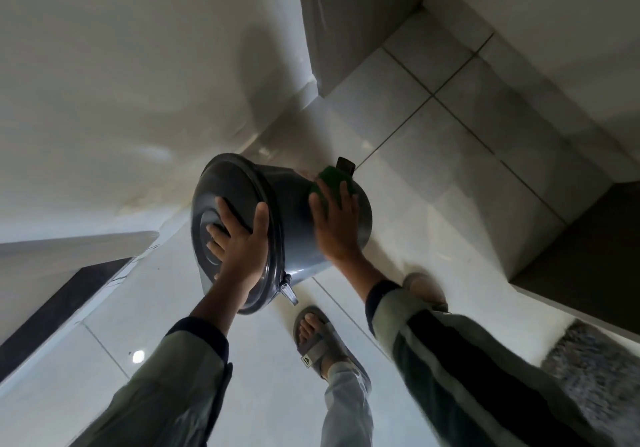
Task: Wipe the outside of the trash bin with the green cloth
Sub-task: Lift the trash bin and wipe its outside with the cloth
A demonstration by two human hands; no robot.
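A dark grey round trash bin (294, 218) is tipped towards me over the tiled floor, its lid facing the camera. My left hand (239, 239) lies spread on the lid and grips its rim, holding the bin tilted. My right hand (334, 225) is flat against the bin's side wall. It presses a green cloth (332, 179) onto the wall, and the cloth shows past my fingertips. A black foot pedal (346, 165) sticks out at the bin's base, beyond the cloth. A metal hinge piece (289, 289) shows at the lid's lower edge.
My sandalled feet (320, 339) stand on the glossy white floor tiles just below the bin. White walls (121, 83) rise to the left and behind. A dark cabinet (588, 256) stands at the right, with a grey mat (595, 370) at its foot.
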